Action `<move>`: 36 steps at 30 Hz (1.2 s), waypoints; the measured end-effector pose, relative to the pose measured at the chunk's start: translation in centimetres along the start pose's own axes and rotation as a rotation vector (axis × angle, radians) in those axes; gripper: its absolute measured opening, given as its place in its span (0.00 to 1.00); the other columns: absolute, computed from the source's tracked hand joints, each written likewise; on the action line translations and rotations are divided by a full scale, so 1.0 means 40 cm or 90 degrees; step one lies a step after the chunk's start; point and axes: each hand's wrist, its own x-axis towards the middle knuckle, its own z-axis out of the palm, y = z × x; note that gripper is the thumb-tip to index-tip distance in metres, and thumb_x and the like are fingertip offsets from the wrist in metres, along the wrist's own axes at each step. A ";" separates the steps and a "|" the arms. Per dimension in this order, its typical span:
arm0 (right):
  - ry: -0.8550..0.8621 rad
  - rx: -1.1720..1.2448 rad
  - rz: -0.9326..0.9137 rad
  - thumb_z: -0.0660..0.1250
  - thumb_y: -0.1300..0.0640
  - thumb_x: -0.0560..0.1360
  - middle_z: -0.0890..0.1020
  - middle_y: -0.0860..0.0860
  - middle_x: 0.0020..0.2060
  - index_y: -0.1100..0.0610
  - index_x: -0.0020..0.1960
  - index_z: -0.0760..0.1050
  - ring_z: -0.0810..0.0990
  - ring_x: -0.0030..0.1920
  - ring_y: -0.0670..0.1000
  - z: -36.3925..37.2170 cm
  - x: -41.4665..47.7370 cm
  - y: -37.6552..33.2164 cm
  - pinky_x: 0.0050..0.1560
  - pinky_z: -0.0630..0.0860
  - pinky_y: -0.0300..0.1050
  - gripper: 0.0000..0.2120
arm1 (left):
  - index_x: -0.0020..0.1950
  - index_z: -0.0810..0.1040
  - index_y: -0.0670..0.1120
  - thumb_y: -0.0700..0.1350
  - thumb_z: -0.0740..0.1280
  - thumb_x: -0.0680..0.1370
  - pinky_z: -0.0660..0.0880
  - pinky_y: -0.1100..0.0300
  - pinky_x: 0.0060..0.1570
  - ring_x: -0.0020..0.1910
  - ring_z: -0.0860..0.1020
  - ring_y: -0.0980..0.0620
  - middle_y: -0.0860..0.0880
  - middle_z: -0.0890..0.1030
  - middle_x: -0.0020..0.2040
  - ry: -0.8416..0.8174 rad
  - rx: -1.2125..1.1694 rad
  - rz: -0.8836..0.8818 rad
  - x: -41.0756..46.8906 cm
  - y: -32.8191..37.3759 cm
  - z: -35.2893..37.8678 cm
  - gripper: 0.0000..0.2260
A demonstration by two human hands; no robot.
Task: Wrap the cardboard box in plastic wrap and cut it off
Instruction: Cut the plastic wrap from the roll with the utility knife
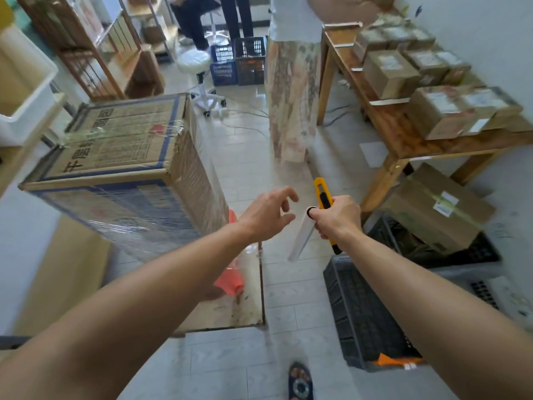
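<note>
Two bare forearms reach forward. The right hand (pixel 336 216) grips a slippery plastic wrap roll (pixel 301 238) and a yellow utility knife (pixel 324 197) together; the left hand (pixel 266 215) is spread wide, empty. At ten o'clock stands the stiff, bulky cardboard box (pixel 124 168), film-slick sides; best held by its corners.

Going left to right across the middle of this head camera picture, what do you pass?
Wrapped cardboard box → open left hand → plastic wrap roll → right hand holding a yellow utility knife → wooden table stacked with parcels.
</note>
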 end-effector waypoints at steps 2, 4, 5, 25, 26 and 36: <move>0.008 -0.034 -0.025 0.73 0.52 0.68 0.84 0.60 0.32 0.66 0.41 0.79 0.85 0.32 0.58 -0.005 -0.004 0.000 0.32 0.83 0.57 0.16 | 0.64 0.75 0.50 0.48 0.73 0.76 0.77 0.53 0.52 0.43 0.73 0.54 0.50 0.77 0.52 -0.034 0.071 0.014 0.006 0.006 -0.003 0.17; 0.008 -0.048 -0.047 0.74 0.51 0.69 0.84 0.59 0.32 0.65 0.39 0.78 0.84 0.32 0.58 -0.009 -0.005 -0.007 0.32 0.83 0.56 0.16 | 0.69 0.73 0.50 0.52 0.74 0.75 0.75 0.55 0.54 0.47 0.72 0.55 0.51 0.76 0.57 -0.072 0.092 0.016 0.015 0.023 0.004 0.24; 0.006 -0.050 -0.053 0.74 0.51 0.69 0.83 0.59 0.31 0.65 0.39 0.78 0.84 0.31 0.58 -0.012 -0.004 -0.012 0.32 0.83 0.56 0.16 | 0.70 0.72 0.51 0.53 0.74 0.74 0.75 0.56 0.54 0.48 0.72 0.55 0.52 0.76 0.57 -0.089 0.093 0.016 0.022 0.033 0.011 0.26; -0.095 0.087 -0.055 0.64 0.54 0.80 0.78 0.58 0.34 0.59 0.40 0.71 0.78 0.31 0.53 -0.048 -0.035 0.069 0.27 0.79 0.40 0.12 | 0.56 0.81 0.47 0.49 0.76 0.73 0.77 0.56 0.47 0.46 0.78 0.51 0.50 0.82 0.48 -0.053 0.143 0.002 0.139 0.071 -0.007 0.13; -0.097 0.072 -0.058 0.63 0.54 0.81 0.77 0.58 0.34 0.59 0.41 0.70 0.78 0.31 0.53 -0.045 -0.045 0.085 0.27 0.79 0.41 0.12 | 0.56 0.81 0.46 0.49 0.76 0.73 0.75 0.57 0.45 0.45 0.77 0.51 0.50 0.82 0.47 -0.053 0.141 -0.002 0.146 0.070 -0.010 0.14; -0.180 -0.091 -0.091 0.59 0.50 0.82 0.78 0.54 0.33 0.52 0.43 0.69 0.81 0.31 0.55 0.020 -0.169 0.212 0.33 0.82 0.55 0.11 | 0.49 0.82 0.49 0.47 0.74 0.69 0.78 0.55 0.41 0.43 0.80 0.48 0.49 0.82 0.43 -0.069 0.153 -0.027 0.179 0.072 -0.030 0.09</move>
